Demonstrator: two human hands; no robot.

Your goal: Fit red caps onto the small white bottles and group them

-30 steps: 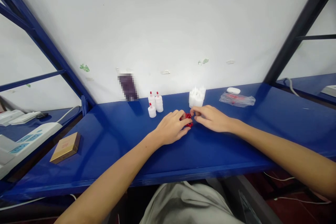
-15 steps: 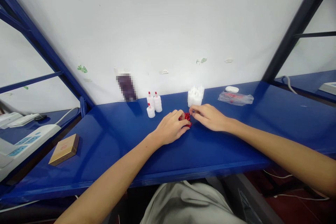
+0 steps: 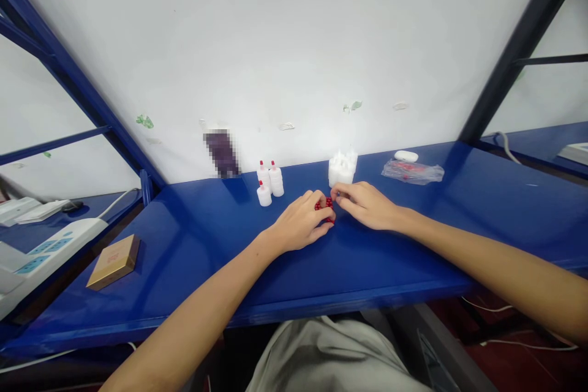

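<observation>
A small pile of red caps [image 3: 327, 207] lies on the blue table [image 3: 206, 245] between my two hands. My left hand [image 3: 298, 225] rests on the table with its fingers curled around the left side of the pile. My right hand [image 3: 367, 205] comes in from the right with fingertips pinched at the pile's upper edge; what they pinch is too small to name. Behind the pile stands a cluster of white bottles without caps [image 3: 342, 168]. Three white bottles with red caps [image 3: 270, 184] stand to the left of it.
A clear plastic bag with red pieces [image 3: 413, 171] and a small white case [image 3: 407, 156] lie at the back right. A flat brown box [image 3: 114, 261] sits at the left. A white power strip [image 3: 41, 251] lies on the neighbouring table. A white wall stands behind.
Both hands stay at the red pile, with only small finger shifts. The view has moved slightly.
</observation>
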